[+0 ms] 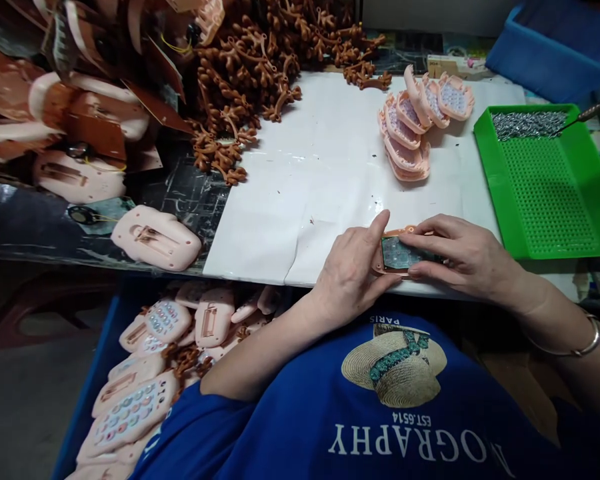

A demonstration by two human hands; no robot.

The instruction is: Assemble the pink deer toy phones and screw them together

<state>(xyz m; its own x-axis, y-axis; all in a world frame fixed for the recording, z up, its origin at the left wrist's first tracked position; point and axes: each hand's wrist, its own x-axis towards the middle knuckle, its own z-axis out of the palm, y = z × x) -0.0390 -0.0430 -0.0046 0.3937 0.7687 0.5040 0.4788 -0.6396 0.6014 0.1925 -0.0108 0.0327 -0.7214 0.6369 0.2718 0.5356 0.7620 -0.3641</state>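
Close to the front edge of the white work surface, both my hands hold one pink toy phone shell (378, 261) with a green circuit board (397, 255) lying in it. My left hand (353, 267) grips the shell's left end, thumb raised along the far side and fingers below. The fingers of my right hand (460, 257) press over the board's right part and hide that end. Beyond my hands stands a curved row of pink shell halves with pale keypads (405, 130). To the right sits a green tray (545, 193) with small metal screws (527, 125) at its far end.
Brown antler-shaped parts (250, 73) are heaped at the back. Pink shells with wires and boards crowd the left, one pink back cover (156, 237) nearest. A blue bin (97, 373) below holds several toy phones (130, 413). A screwdriver tip (587, 112) hangs over the tray; a blue box (545, 63) stands behind.
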